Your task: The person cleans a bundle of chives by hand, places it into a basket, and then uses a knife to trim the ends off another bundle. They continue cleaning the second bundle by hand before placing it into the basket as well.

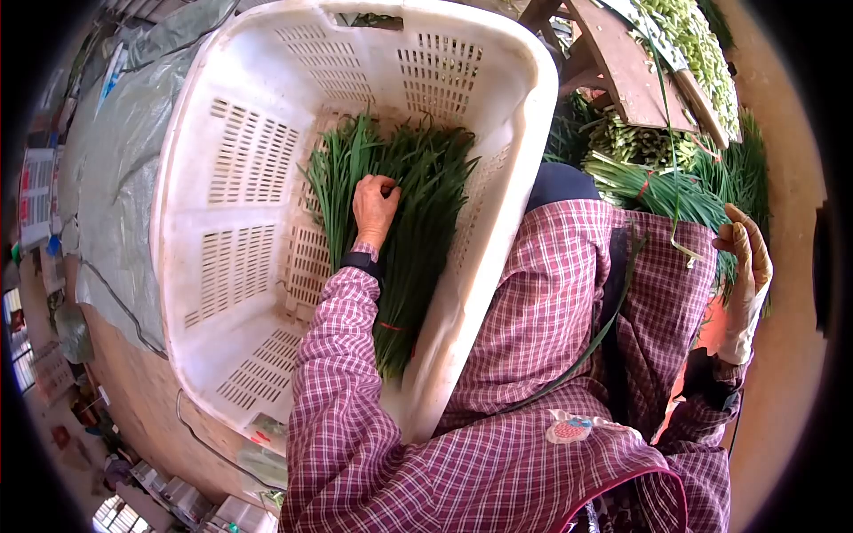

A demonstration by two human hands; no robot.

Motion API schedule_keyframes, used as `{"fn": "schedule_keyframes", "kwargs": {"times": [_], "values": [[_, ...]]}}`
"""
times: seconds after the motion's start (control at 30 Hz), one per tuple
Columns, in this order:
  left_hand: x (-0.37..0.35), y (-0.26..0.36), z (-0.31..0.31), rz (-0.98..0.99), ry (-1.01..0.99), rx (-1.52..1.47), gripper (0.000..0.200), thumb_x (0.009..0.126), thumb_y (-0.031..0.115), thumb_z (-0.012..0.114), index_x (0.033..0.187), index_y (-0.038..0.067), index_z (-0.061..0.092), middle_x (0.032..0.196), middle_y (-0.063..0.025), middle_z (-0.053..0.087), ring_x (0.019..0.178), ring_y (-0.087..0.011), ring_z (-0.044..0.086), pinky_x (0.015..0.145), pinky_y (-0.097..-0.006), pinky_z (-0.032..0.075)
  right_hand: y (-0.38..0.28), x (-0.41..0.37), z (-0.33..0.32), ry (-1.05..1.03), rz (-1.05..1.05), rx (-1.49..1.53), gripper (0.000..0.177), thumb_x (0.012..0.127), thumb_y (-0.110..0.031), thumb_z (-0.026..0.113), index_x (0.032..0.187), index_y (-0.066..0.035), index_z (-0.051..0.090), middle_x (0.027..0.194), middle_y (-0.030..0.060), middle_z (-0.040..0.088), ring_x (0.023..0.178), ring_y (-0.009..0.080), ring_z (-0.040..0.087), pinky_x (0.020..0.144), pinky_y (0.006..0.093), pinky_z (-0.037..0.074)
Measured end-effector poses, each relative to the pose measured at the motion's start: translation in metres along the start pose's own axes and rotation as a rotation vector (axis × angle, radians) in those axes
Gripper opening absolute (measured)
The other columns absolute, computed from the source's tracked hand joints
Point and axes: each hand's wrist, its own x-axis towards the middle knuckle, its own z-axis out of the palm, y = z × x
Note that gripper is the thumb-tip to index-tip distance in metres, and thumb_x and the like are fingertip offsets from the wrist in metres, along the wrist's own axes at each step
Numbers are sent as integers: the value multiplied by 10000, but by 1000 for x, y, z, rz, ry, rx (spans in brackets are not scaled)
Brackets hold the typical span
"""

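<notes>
My bare left hand [375,211], with a dark band at the wrist, reaches into a large white plastic basket [238,164]. Its fingers are curled closed on the leaves of the garlic chives [426,200], which lie in bundles along the basket's right side. A red band [389,327] wraps one bundle near its lower end. Over at the right, beyond my knee, my right hand [748,266] wears a pale, stained glove. Its fingers are bent but apart, and nothing shows in them. Close beside it are more banded chives [680,197].
A brown wooden bench [622,67] stands at the upper right, with a heap of cut pale-green stalks [697,44] on it. Grey plastic sheeting [124,186] lies left of the basket. A long loose leaf [582,355] rests across my checked clothing.
</notes>
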Motion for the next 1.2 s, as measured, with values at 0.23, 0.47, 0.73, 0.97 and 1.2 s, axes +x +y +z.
{"fn": "schedule_keyframes", "kwargs": {"times": [0.23,0.47,0.73,0.97,1.2], "values": [[0,-10,13,-218,19,-294,75,774,69,697,778,9,652,747,-101,634,674,-246,609,666,-347,480,7,-4,10,-22,20,36,263,966,-172,554,1159,-28,659,908,33,680,790,81,601,786,251,497],[33,11,11,-562,268,-992,80,869,103,659,859,26,640,737,-8,631,675,-100,574,634,-240,420,9,-6,13,-22,31,80,250,963,-169,565,1143,-26,665,901,32,678,773,74,595,753,235,498],[9,230,-149,582,-457,-805,336,784,206,754,1065,37,679,1012,-69,685,954,-215,613,882,-348,473,18,-7,4,5,51,59,255,968,-183,559,1141,-31,668,903,34,684,768,79,599,758,238,499],[26,116,-97,6,-160,-442,109,805,69,710,906,29,708,812,0,596,714,-77,565,662,-237,459,26,-7,2,82,18,91,260,969,-194,559,1150,-43,670,892,34,687,769,82,610,754,239,497],[10,88,-43,160,-94,45,191,697,97,781,850,15,703,752,-88,601,677,-212,600,616,-304,485,33,-7,8,110,39,77,254,962,-193,572,1138,-42,676,881,30,687,750,71,597,727,230,503]]}}
